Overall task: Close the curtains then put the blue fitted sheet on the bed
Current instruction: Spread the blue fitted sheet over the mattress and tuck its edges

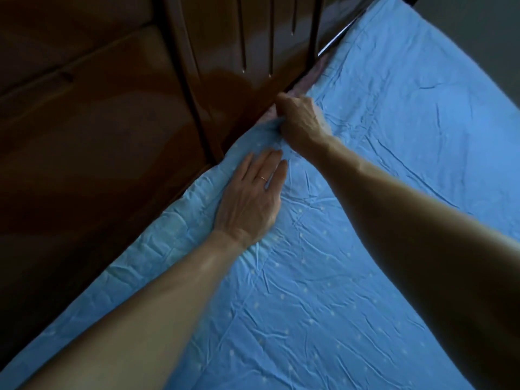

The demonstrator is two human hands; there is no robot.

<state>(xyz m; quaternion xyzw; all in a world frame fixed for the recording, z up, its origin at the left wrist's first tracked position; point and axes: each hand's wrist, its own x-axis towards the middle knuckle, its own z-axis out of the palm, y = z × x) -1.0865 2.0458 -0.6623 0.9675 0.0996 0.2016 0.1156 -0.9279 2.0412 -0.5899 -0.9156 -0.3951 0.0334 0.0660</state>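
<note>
The blue fitted sheet (380,170), pale-dotted and wrinkled, is spread over the bed and fills the right and lower part of the view. My right hand (299,119) grips a bunched fold of the sheet's edge where the bed meets the dark wooden headboard (225,66). Its fingertips are hidden in the gap. My left hand (250,198), with a ring on one finger, lies flat on the sheet just below the right hand, fingers straight and pressing the fabric down. A strip of pinkish mattress (312,77) shows in the gap above the right hand.
The glossy brown headboard with carved grooves fills the upper left. A dark metal rail (337,38) runs along the bed's far edge at the top. A grey wall or floor (478,38) shows beyond the bed at the top right. The room is dim.
</note>
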